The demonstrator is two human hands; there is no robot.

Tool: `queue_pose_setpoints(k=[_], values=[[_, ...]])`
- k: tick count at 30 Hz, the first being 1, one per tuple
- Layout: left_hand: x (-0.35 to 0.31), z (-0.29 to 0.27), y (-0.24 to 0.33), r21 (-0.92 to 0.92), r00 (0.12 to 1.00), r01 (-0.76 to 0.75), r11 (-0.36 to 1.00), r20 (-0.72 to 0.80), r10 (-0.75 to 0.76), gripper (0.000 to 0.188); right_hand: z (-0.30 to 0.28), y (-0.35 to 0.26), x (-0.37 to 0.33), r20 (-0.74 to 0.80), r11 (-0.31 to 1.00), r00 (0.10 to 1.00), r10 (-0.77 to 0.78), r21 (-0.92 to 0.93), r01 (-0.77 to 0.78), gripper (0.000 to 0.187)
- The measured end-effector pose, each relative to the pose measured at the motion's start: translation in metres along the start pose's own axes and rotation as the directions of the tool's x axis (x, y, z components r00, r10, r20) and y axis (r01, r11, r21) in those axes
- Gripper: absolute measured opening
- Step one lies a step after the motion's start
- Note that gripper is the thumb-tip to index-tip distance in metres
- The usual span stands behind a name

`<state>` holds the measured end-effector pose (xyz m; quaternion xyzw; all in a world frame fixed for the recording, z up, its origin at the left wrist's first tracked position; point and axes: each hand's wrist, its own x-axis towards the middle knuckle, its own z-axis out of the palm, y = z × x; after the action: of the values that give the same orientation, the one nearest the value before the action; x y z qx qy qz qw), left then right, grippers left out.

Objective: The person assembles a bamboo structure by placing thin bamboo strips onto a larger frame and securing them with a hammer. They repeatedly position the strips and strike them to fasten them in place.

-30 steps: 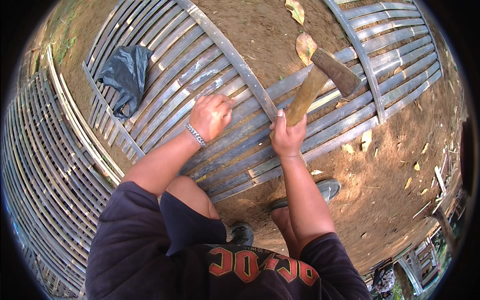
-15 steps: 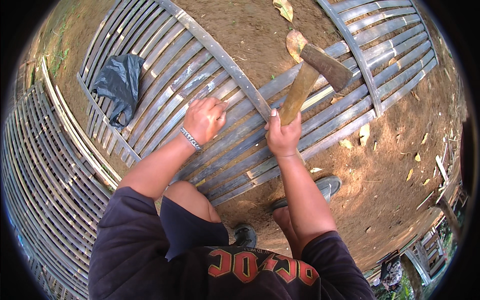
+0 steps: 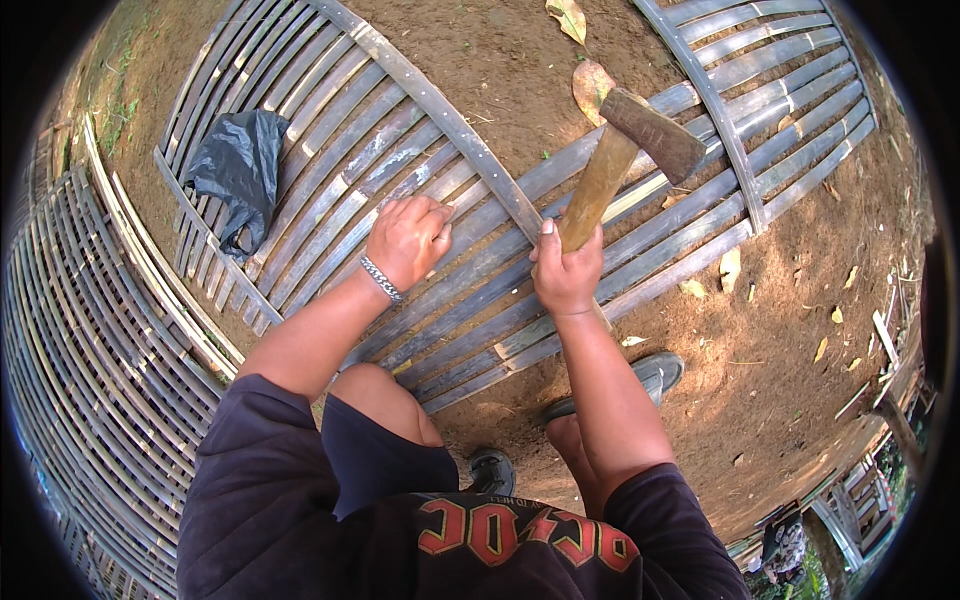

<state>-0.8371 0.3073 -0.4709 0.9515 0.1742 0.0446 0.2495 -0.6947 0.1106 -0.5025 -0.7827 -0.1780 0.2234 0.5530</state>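
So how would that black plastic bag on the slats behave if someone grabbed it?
The bag lies crumpled and slack over the slat panel, so it would likely go floppy and sag from the grip. It looks thin and flat, so probably light, and a push might drag or snag it on the slats. What is inside, if anything, cannot be told.

A: How does the left hand [image 3: 408, 240] sit?

B: Palm down, fingers curled and pressed flat, forearm reaching forward from the lower left, a metal bracelet [image 3: 380, 279] at the wrist.

A: And the right hand [image 3: 567, 275]?

B: Fist closed tight in a firm grip, thumb pointing up, forearm nearly straight out from the shoulder, elbow low.
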Motion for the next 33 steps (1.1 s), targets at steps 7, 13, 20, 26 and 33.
queue_pose_setpoints(k=[7,13,20,26,33], values=[[0.0,-0.001,0.0,-0.018,1.0,0.015,1.0,0.003,-0.015,0.02,0.001,-0.005,0.0,-0.043,0.998,0.998,0.053,0.021,-0.052,0.024],[-0.006,0.007,0.006,-0.013,0.995,0.098,0.995,-0.03,-0.098,0.028,0.001,-0.012,0.0,-0.033,0.99,0.993,0.111,0.094,-0.108,0.026],[-0.004,0.012,0.009,0.066,0.987,0.124,0.99,-0.107,-0.117,0.047,-0.001,-0.016,0.001,0.012,0.993,0.995,0.098,0.065,-0.098,0.029],[-0.008,0.013,-0.001,0.042,0.993,0.07,0.997,-0.093,-0.066,0.044,-0.001,-0.017,0.001,0.023,0.994,0.996,0.087,0.066,-0.088,0.03],[-0.011,0.017,0.001,0.026,0.99,0.097,0.995,-0.108,-0.094,0.035,-0.002,-0.014,0.001,0.036,0.995,0.996,0.085,0.051,-0.087,0.03]])
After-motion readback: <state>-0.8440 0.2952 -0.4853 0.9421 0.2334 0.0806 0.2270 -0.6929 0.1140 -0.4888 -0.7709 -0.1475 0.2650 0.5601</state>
